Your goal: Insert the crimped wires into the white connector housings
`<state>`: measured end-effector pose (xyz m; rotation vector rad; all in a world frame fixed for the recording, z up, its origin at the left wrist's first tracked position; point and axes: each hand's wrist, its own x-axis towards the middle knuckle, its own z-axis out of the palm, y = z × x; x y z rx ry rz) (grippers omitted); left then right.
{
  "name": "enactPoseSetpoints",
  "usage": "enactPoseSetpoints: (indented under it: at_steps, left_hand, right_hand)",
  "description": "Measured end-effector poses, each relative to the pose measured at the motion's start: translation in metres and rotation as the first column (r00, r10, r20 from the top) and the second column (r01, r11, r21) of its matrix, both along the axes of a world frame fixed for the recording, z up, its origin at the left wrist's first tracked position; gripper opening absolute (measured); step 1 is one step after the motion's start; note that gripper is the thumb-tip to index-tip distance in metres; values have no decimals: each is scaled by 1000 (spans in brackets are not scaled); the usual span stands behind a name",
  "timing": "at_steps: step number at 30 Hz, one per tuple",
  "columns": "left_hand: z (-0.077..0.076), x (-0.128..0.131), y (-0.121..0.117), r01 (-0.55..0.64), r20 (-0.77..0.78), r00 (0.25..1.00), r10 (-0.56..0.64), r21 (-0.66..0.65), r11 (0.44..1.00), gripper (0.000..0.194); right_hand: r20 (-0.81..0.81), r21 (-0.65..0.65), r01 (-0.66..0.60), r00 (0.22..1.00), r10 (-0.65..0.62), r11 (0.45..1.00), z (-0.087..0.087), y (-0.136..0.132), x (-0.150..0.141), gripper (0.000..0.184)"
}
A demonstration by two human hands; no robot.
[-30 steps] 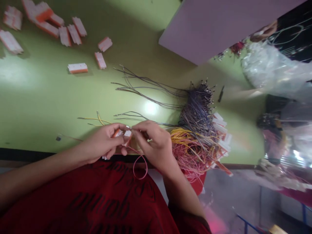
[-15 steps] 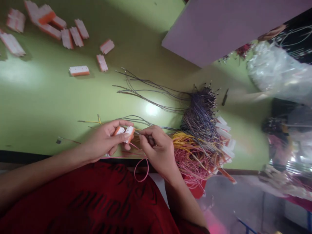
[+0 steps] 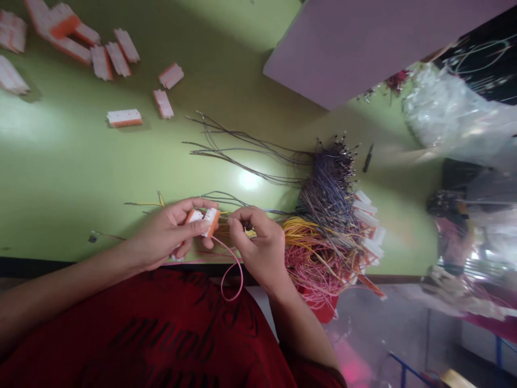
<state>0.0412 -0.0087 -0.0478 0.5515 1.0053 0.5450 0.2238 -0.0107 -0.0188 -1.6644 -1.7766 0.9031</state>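
My left hand (image 3: 172, 231) grips white-and-orange plastic connectors; the nearer connector (image 3: 210, 222) is pinched between thumb and fingers, with another (image 3: 194, 216) behind it. A pink wire (image 3: 231, 254) runs out of the front connector and curls into a loop below. Just to the right, my right hand (image 3: 258, 240) is closed in a pinch on a thin wire (image 3: 225, 218), whose tip points toward the connector across a small gap. Fingers hide most of that wire. Short yellow wire ends (image 3: 143, 203) lie beyond my left hand.
Right of my hands lies a heap of dark wires (image 3: 329, 183), with yellow wires (image 3: 299, 231) and pink wires (image 3: 313, 269) nearer me. More connectors (image 3: 124, 118) are scattered at upper left. A large pale box (image 3: 343, 48) stands at the back; a small dark tool (image 3: 368, 158) lies at right.
My right hand has drawn slightly away from the connector, leaving a gap at the wire tip. The whole view has shifted a little; my left hand keeps its hold.
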Motion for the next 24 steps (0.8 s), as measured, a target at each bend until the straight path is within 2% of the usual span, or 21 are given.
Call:
enactPoseSetpoints:
  at_steps: [5,8,11,14,18,24]
  left_hand:
    - [-1,0,0,3,-21,1000,-3,9,1000,46]
    - [-1,0,0,6,-36,999,-6,5,1000,46]
    - [-1,1,2,4,-49,999,-4,10,1000,45]
    - [-1,1,3,-14,-49,999,15,19,1000,46]
    - [-2,0,5,-23,-47,999,24,26,999,47]
    - [-3,0,3,12,-72,997,-7,67,998,41]
  right_hand:
    - [65,118,-79,995,72,990,-5,-1,1,15]
    - [86,145,-132,989,120,981,-10,-2,-1,16]
    - [76,137,-158,986,149,978,-15,-2,-3,16]
    - [54,95,-133,990,128,987,-18,-1,-3,14]
    - [51,35,-90,995,88,995,-17,-2,-2,14]
    - [94,35,-111,990,108,993,-16,-4,-2,16]
